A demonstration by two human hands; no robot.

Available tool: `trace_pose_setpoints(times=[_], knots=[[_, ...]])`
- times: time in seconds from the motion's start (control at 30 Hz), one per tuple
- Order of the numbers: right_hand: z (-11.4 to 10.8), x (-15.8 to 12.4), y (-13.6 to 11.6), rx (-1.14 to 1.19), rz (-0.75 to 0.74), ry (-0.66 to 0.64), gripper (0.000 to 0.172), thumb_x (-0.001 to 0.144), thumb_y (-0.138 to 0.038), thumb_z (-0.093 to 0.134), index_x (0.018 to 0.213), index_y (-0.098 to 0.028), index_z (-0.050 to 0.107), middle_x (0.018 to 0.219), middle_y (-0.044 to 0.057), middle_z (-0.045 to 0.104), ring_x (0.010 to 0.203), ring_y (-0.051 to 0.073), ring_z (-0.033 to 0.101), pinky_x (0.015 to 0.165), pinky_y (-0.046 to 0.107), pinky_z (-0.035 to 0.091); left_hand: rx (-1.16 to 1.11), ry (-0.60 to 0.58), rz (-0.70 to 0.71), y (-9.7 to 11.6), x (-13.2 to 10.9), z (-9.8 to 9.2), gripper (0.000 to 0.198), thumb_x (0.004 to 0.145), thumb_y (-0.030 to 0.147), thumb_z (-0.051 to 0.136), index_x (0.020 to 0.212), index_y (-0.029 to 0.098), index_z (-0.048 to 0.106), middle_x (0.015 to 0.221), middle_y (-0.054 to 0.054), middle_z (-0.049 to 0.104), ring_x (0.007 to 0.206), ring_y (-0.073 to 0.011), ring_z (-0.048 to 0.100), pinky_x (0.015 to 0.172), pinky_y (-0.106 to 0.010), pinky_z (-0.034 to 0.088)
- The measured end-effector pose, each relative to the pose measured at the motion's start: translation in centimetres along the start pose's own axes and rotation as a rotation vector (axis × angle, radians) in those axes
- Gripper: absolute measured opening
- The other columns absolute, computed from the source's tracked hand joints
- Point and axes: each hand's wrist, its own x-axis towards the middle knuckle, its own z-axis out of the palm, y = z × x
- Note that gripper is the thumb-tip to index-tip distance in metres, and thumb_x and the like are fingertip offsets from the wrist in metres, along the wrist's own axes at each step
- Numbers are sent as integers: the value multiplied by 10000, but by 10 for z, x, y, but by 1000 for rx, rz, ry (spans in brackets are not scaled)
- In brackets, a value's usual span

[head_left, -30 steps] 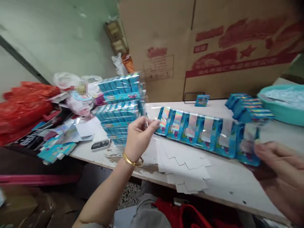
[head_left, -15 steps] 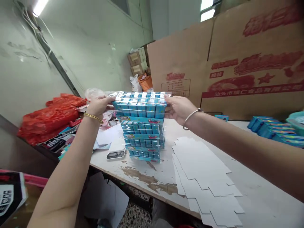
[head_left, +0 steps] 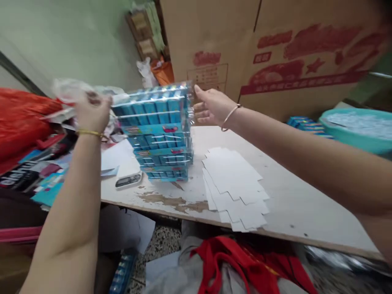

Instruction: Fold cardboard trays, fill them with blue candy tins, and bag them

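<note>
A stack of clear-wrapped display packs of small blue boxes (head_left: 153,110) stands on the table. My right hand (head_left: 211,105) is just right of the top pack, open with its fingers apart, holding nothing. My left hand (head_left: 93,112) has come off the stack's left side and is beside crumpled clear plastic (head_left: 72,90). Motion blurs its fingers, so whether it grips the plastic is unclear. Flat white card blanks (head_left: 235,183) lie overlapping to the right of the stack.
A small white scale (head_left: 128,179) sits left of the stack. Red plastic bags (head_left: 24,122) are heaped at the far left. Large cardboard (head_left: 211,36) stands behind the table. A turquoise basin (head_left: 352,134) is at the right, with blue boxes (head_left: 306,122) beside it.
Both hands have let go of the top pack, which now rests on the stack. My left hand has moved left to the clear plastic; my right has opened. The view has tilted down and right.
</note>
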Motion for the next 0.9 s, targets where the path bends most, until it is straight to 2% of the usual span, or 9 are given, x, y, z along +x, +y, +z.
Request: trace_pose_setpoints(times=[0.07,0.13,0.2,0.27,0.4,0.6,0.73,0.83,0.9], knots=[[-37,-38,16,-138,-29,69,437,843,-598,514,899,-166,541,889,36,587,936,176,590,796,380,497,75,28,168,33,-45,4,332,917,351,503,1063,54,533,1090,-44,599,1047,-158,558,937,-413,415],[-76,-87,43,-358,-64,115,420,830,-597,530,878,-182,569,905,43,619,936,182,587,849,390,485,-42,-76,327,67,-112,21,249,877,340,571,1033,147,590,1024,-28,629,984,-154,580,897,-347,455],[-113,-140,82,-617,-46,135,408,823,-594,533,895,-199,607,979,68,647,993,223,582,939,453,441,-245,-513,454,94,-191,56,208,869,353,572,980,180,602,952,-39,659,917,-160,611,847,-335,492],[-144,-189,125,-758,17,179,451,807,-617,524,947,-201,625,1094,113,644,1140,290,532,1024,524,360,-271,-849,469,108,-266,103,314,821,429,618,1015,182,604,1113,-105,635,1047,-225,589,911,-396,477],[-181,-266,181,-768,173,239,521,782,-643,522,1019,-193,630,1298,153,556,1354,318,327,1099,544,266,-83,-1179,360,105,-351,181,515,731,396,716,1152,152,546,1357,-193,472,1295,-330,418,1053,-498,356],[-196,-324,181,-523,319,387,486,832,-599,497,1063,-193,633,1211,115,623,1206,260,516,1060,467,360,-70,-1320,350,92,-346,210,177,825,330,603,901,170,607,1279,-127,553,1232,-282,497,943,-383,464],[-205,-331,178,-431,311,428,471,851,-583,480,1020,-179,655,1079,102,679,1060,249,605,986,448,439,-169,-1365,331,87,-323,220,301,898,304,457,660,168,581,776,-54,661,822,-183,637,772,-291,485],[-209,-329,172,-627,180,433,492,852,-531,515,1189,-180,585,1242,141,597,1155,276,551,996,484,427,-281,-1255,296,93,-301,211,310,916,283,402,724,152,607,689,-43,632,684,-152,593,693,-271,462],[-210,-326,160,-869,5,404,611,844,-465,557,1369,-182,424,1457,163,377,1328,303,372,1063,525,342,-411,-1206,305,104,-286,192,269,926,290,404,891,149,632,822,-63,664,766,-153,606,736,-269,460]])
